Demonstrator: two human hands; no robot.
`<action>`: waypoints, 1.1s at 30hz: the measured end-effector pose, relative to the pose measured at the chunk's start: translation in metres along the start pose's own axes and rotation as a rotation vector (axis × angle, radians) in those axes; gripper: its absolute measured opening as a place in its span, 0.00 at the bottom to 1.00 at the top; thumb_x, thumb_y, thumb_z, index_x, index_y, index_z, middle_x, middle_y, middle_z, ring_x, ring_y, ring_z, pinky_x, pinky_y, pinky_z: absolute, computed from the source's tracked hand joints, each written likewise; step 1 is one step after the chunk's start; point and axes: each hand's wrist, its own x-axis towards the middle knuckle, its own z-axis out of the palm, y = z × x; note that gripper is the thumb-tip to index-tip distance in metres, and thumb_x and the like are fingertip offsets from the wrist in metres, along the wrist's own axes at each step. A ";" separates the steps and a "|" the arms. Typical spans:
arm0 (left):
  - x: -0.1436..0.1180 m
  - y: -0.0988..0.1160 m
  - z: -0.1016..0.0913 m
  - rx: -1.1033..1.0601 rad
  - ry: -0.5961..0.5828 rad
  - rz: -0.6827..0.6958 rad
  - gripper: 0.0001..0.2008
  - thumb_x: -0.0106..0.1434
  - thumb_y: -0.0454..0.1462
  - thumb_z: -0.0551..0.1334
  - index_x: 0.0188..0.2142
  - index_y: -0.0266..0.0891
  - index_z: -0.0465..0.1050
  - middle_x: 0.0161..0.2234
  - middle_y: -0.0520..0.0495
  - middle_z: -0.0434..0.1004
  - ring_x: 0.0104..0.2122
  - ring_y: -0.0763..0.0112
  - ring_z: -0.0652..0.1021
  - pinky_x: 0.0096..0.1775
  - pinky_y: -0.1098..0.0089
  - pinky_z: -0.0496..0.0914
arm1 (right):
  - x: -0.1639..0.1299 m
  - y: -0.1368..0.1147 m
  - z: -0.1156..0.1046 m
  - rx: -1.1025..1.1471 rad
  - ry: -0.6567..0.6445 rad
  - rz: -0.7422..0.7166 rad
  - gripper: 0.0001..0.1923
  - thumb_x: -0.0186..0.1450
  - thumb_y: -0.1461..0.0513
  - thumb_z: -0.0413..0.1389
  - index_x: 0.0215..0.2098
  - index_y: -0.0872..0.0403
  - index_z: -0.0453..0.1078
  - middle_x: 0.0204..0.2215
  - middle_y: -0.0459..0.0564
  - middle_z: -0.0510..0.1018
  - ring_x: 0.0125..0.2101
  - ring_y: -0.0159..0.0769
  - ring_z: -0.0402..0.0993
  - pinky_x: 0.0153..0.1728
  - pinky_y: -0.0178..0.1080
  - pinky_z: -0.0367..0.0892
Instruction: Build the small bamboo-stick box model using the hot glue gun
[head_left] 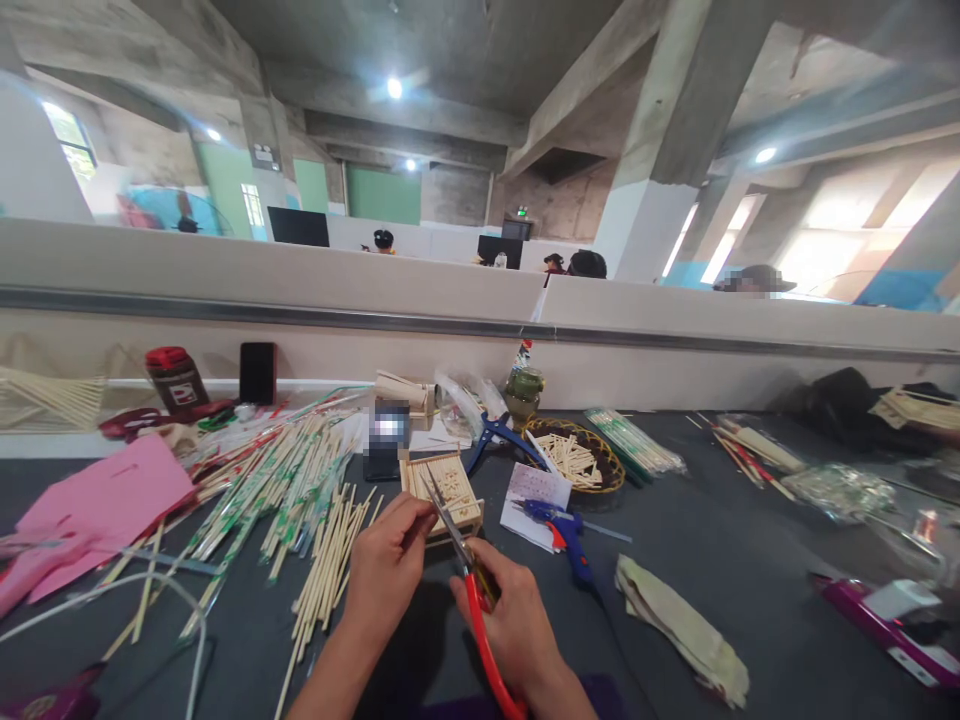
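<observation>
My right hand (514,610) is closed round the red handles of a pair of scissors (451,522), whose metal blades point up and away from me. Close to the blades, my left hand (394,550) has its fingers pinched together. Whatever lies between those fingertips is too small or hidden to make out. Just beyond both hands sits a small frame built of pale wooden sticks (456,482), partly covered by the blades and fingers. Left of my left hand lies a loose bundle of bare sticks (330,570).
Wrapped chopsticks (251,480) and pink paper (105,490) cover the left side. A blue glue gun (566,535) lies right of my hands, near a wicker basket (619,470) of short sticks and a cloth glove (682,625). A low partition (375,330) runs behind; people sit beyond it.
</observation>
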 end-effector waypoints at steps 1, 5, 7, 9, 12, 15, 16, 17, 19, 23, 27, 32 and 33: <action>0.000 0.000 0.000 0.005 -0.003 0.000 0.09 0.67 0.36 0.55 0.32 0.40 0.71 0.31 0.50 0.72 0.32 0.71 0.74 0.35 0.73 0.66 | 0.000 0.000 0.000 -0.003 -0.001 0.005 0.10 0.60 0.63 0.55 0.40 0.52 0.73 0.24 0.41 0.72 0.23 0.30 0.63 0.28 0.30 0.60; -0.001 0.000 -0.001 0.007 0.005 0.013 0.08 0.67 0.36 0.55 0.32 0.40 0.70 0.31 0.51 0.71 0.32 0.72 0.73 0.35 0.73 0.65 | 0.000 -0.001 0.000 -0.005 0.002 0.026 0.11 0.60 0.63 0.55 0.41 0.51 0.73 0.22 0.40 0.69 0.22 0.30 0.62 0.27 0.30 0.58; -0.001 0.000 -0.001 0.001 0.007 0.013 0.08 0.67 0.36 0.55 0.32 0.40 0.71 0.31 0.51 0.71 0.33 0.72 0.73 0.36 0.73 0.65 | 0.000 -0.003 0.000 0.002 0.002 0.036 0.12 0.59 0.62 0.56 0.41 0.51 0.73 0.22 0.39 0.68 0.22 0.30 0.61 0.27 0.30 0.57; -0.001 0.000 -0.001 -0.011 0.010 0.014 0.08 0.67 0.36 0.55 0.32 0.40 0.71 0.31 0.51 0.71 0.33 0.72 0.73 0.36 0.73 0.65 | 0.000 -0.004 -0.001 0.012 -0.003 0.050 0.12 0.58 0.62 0.57 0.42 0.50 0.73 0.22 0.39 0.68 0.23 0.30 0.61 0.28 0.30 0.57; -0.001 0.000 -0.001 -0.026 0.014 0.008 0.08 0.67 0.37 0.56 0.32 0.40 0.70 0.30 0.51 0.70 0.32 0.72 0.72 0.35 0.73 0.65 | 0.000 -0.004 -0.002 0.025 -0.008 0.067 0.12 0.58 0.60 0.58 0.41 0.50 0.72 0.23 0.38 0.68 0.23 0.29 0.62 0.28 0.30 0.57; 0.000 0.001 -0.003 -0.033 0.008 0.002 0.09 0.67 0.38 0.56 0.31 0.40 0.70 0.29 0.52 0.69 0.30 0.72 0.71 0.33 0.74 0.64 | 0.000 -0.004 -0.002 0.020 -0.006 0.081 0.12 0.58 0.59 0.59 0.41 0.50 0.72 0.23 0.38 0.68 0.23 0.29 0.62 0.28 0.30 0.56; 0.000 0.001 -0.003 -0.036 0.005 0.002 0.09 0.67 0.38 0.56 0.31 0.40 0.70 0.29 0.52 0.69 0.30 0.72 0.71 0.33 0.74 0.64 | 0.000 -0.004 -0.002 0.018 -0.005 0.084 0.12 0.57 0.59 0.59 0.41 0.50 0.72 0.23 0.39 0.68 0.24 0.29 0.62 0.28 0.30 0.56; 0.001 0.001 -0.003 -0.038 -0.002 0.002 0.09 0.67 0.38 0.56 0.31 0.40 0.70 0.29 0.52 0.69 0.30 0.72 0.71 0.33 0.74 0.65 | 0.000 -0.003 -0.002 0.018 -0.006 0.086 0.13 0.57 0.58 0.59 0.41 0.50 0.72 0.24 0.39 0.69 0.24 0.29 0.62 0.28 0.30 0.56; 0.001 0.001 -0.004 -0.046 -0.013 -0.002 0.09 0.67 0.38 0.56 0.31 0.40 0.71 0.29 0.52 0.69 0.31 0.72 0.72 0.34 0.74 0.65 | -0.001 -0.003 -0.003 0.023 -0.009 0.086 0.14 0.57 0.59 0.59 0.41 0.50 0.72 0.24 0.39 0.69 0.24 0.29 0.62 0.28 0.30 0.57; 0.002 -0.001 -0.003 -0.073 -0.034 -0.016 0.08 0.67 0.38 0.56 0.33 0.40 0.72 0.30 0.51 0.71 0.32 0.71 0.73 0.34 0.73 0.65 | -0.001 -0.003 -0.002 0.051 -0.018 0.067 0.12 0.57 0.60 0.58 0.40 0.51 0.72 0.23 0.39 0.68 0.24 0.29 0.61 0.28 0.30 0.57; 0.002 -0.002 -0.003 -0.072 -0.045 -0.034 0.09 0.66 0.38 0.57 0.33 0.40 0.73 0.30 0.51 0.72 0.32 0.70 0.73 0.34 0.73 0.66 | 0.000 -0.003 -0.003 0.082 -0.040 0.046 0.09 0.58 0.62 0.56 0.38 0.52 0.72 0.21 0.38 0.64 0.22 0.28 0.56 0.25 0.30 0.54; 0.003 -0.001 -0.005 -0.064 -0.057 -0.056 0.09 0.66 0.39 0.56 0.32 0.41 0.73 0.29 0.51 0.71 0.31 0.71 0.72 0.34 0.73 0.65 | 0.002 -0.003 -0.007 0.114 -0.067 0.034 0.09 0.57 0.64 0.55 0.37 0.53 0.72 0.20 0.38 0.61 0.21 0.27 0.53 0.24 0.30 0.52; 0.003 -0.001 -0.005 -0.059 -0.055 -0.062 0.09 0.66 0.39 0.56 0.32 0.41 0.73 0.29 0.52 0.71 0.31 0.71 0.72 0.33 0.73 0.65 | 0.003 -0.003 -0.008 0.116 -0.078 0.032 0.08 0.57 0.65 0.55 0.36 0.53 0.72 0.20 0.38 0.61 0.21 0.27 0.53 0.24 0.30 0.52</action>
